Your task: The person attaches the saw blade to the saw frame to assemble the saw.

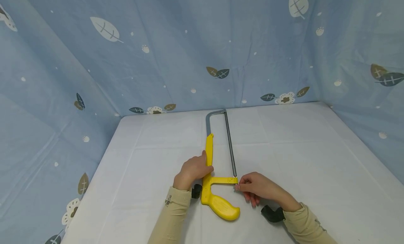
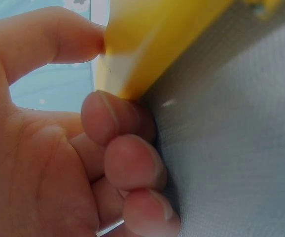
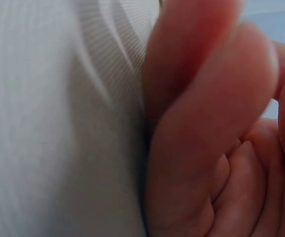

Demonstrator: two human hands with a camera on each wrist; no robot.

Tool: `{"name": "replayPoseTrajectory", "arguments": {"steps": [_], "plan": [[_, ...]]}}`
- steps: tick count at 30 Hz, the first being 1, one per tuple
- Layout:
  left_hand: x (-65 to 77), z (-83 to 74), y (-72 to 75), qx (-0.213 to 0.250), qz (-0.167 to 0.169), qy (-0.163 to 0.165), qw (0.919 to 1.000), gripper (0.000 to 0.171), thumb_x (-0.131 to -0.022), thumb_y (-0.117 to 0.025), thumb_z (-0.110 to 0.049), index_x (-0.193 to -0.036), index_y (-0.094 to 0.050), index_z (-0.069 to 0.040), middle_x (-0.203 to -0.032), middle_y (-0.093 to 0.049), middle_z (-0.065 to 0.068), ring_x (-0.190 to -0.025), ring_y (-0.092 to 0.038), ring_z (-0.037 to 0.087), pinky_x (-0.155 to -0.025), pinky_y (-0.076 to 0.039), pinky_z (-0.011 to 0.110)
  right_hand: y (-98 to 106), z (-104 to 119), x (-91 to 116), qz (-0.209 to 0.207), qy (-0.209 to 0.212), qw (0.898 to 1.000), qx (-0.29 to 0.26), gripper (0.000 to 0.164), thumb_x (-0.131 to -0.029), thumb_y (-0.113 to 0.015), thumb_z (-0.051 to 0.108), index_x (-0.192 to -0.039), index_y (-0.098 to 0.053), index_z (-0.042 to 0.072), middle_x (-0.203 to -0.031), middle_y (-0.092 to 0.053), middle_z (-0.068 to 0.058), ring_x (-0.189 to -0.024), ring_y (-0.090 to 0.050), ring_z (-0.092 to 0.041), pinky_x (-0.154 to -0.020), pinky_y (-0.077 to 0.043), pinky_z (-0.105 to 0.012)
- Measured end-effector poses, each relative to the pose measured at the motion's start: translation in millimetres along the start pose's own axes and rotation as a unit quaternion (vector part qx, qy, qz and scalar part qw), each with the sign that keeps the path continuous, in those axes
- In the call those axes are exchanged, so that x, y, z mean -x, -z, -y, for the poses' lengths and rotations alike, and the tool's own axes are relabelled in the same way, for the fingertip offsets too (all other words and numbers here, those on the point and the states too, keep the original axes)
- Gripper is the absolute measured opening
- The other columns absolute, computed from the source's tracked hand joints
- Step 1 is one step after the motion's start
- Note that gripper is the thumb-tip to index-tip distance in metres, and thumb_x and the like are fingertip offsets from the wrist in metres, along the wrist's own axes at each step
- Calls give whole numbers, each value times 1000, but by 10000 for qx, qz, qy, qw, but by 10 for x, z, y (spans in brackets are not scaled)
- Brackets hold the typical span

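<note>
A hacksaw with a yellow frame (image 1: 209,149) and yellow handle (image 1: 224,207) lies on the white table, its grey front bow pointing away. Its dark blade (image 1: 230,144) runs along the right side. My left hand (image 1: 194,168) grips the frame's long bar; in the left wrist view the thumb and curled fingers (image 2: 132,162) meet on either side of the yellow bar (image 2: 147,44). With thumb and forefinger, my right hand (image 1: 260,188) pinches the small metal wing nut (image 1: 236,187) under the yellow crosspiece. In the right wrist view, fingers (image 3: 206,133) hide that nut.
The white cloth-covered table (image 1: 151,160) spreads around the saw. A blue patterned curtain (image 1: 176,51) hangs behind it and on both sides. Black wrist mounts (image 1: 273,214) sit below the hands, close over the cloth.
</note>
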State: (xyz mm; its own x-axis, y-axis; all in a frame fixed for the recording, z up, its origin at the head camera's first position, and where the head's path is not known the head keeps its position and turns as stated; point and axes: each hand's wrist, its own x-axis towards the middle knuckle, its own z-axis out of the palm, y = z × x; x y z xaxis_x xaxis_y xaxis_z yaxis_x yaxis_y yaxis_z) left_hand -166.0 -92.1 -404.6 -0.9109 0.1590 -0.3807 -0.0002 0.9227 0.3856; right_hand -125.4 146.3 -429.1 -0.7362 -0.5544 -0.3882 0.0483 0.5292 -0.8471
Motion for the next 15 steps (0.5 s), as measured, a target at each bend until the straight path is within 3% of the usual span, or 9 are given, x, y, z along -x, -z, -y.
{"name": "replayPoseTrajectory", "arguments": {"steps": [15], "plan": [[18, -6, 4, -71, -46, -123, 9999, 75, -82, -51, -33, -141, -20, -1, -72, -51, 4, -61, -47, 17, -52, -35, 28, -8, 16, 6, 25, -43, 9999, -108, 37, -86, -53, 42, -78, -61, 6, -57, -58, -7, -38, -51, -16, -37, -39, -24]]}}
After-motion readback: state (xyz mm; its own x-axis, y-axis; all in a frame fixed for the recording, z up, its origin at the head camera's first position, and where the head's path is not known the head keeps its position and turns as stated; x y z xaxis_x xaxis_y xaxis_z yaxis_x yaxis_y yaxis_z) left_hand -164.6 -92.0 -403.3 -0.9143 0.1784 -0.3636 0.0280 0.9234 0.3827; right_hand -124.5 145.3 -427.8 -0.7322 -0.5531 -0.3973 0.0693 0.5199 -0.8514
